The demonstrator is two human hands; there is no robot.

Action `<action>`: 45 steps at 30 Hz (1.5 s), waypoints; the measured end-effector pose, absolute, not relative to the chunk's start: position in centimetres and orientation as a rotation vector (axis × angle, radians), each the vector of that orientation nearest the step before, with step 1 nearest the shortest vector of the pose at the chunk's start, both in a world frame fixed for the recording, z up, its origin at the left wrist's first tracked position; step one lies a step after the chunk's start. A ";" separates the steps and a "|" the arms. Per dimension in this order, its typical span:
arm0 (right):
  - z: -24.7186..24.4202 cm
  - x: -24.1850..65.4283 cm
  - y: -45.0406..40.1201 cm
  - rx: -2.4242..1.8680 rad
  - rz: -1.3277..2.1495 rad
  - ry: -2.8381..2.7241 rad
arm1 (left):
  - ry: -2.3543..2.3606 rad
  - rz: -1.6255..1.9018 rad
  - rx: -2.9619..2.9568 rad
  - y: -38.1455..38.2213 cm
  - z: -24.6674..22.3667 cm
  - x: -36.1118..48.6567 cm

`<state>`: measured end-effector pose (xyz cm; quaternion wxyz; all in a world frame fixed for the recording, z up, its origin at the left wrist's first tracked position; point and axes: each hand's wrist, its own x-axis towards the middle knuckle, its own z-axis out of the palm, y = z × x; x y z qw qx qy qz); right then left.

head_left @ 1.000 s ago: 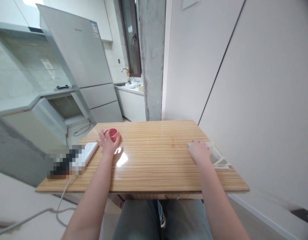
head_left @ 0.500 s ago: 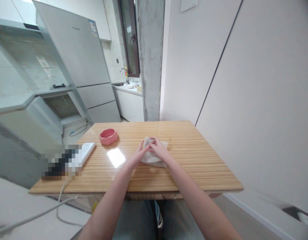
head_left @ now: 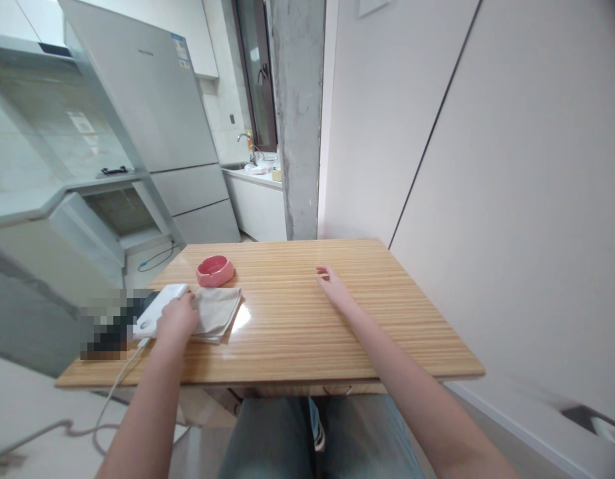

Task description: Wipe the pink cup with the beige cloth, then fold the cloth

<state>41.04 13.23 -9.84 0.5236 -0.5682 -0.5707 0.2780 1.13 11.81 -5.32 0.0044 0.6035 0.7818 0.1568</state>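
Observation:
A folded beige cloth [head_left: 217, 309] lies flat on the left part of the wooden table, just in front of a pink ashtray [head_left: 215, 271]. My left hand [head_left: 178, 316] is closed at the cloth's left edge, its fingers curled down and their tips partly hidden. Right beside that hand, touching or nearly so, is a white flat device [head_left: 160, 309] with a white cable plugged into its near end. Over the middle of the table my right hand [head_left: 331, 281] is open, fingers loosely bent and holding nothing.
The striped wooden table [head_left: 297, 346] stands in front of my knees. A blurred dark patch [head_left: 112, 332] is at its left edge. A white cable [head_left: 110, 389] hangs off the near left side. Behind are a fridge [head_left: 138, 86], a concrete pillar [head_left: 300, 120] and a white wall [head_left: 487, 199].
The cloth has gone from under both hands at the table's middle to the left, beside the white device, along with my left hand. My right hand has come off it. The cable has shifted.

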 end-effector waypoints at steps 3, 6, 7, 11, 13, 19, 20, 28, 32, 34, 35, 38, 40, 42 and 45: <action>-9.8 40.9 13.1 -1.365 0.656 -1.415 | 2.657 0.306 1.769 10.7 -5.0 2.4; -9.7 41.0 13.3 -1.412 0.631 -1.392 | 2.689 0.399 1.920 9.9 -4.5 5.0; -9.7 41.2 13.5 -1.425 0.623 -1.377 | 2.642 0.458 2.017 9.8 -4.2 6.1; -9.5 41.3 14.8 -1.415 0.653 -1.288 | 2.003 0.692 2.364 10.1 -3.2 12.5; -9.7 41.1 15.2 -1.359 0.685 -1.192 | 1.673 0.732 2.275 10.5 -2.9 16.9; -11.0 40.8 14.7 -1.249 0.632 -1.278 | 1.170 0.736 2.165 12.8 -2.8 27.6; -11.2 40.8 14.6 -1.238 0.635 -1.305 | 1.215 0.746 2.195 13.4 -3.1 28.4; -11.5 40.4 14.7 -1.259 0.590 -1.376 | 1.197 0.877 2.211 16.1 -8.7 28.6; -11.1 40.3 14.3 -1.297 0.489 -1.528 | 1.050 0.940 2.180 15.8 -9.6 28.6; -11.0 40.4 14.2 -1.312 0.495 -1.543 | 1.030 0.937 2.166 15.8 -9.5 28.6; -10.9 40.4 14.2 -1.316 0.499 -1.547 | 1.023 0.936 2.164 15.8 -9.4 28.6; -11.0 40.4 14.2 -1.322 0.507 -1.559 | 1.007 0.947 2.168 15.7 -9.2 28.4; -11.0 40.4 14.2 -1.328 0.509 -1.560 | 1.001 0.951 2.168 15.7 -9.2 28.3; -11.1 40.4 14.2 -1.334 0.510 -1.562 | 1.006 0.948 2.169 15.7 -9.2 28.3; -11.1 40.4 14.3 -1.334 0.514 -1.565 | 1.019 0.933 2.177 15.6 -9.3 28.3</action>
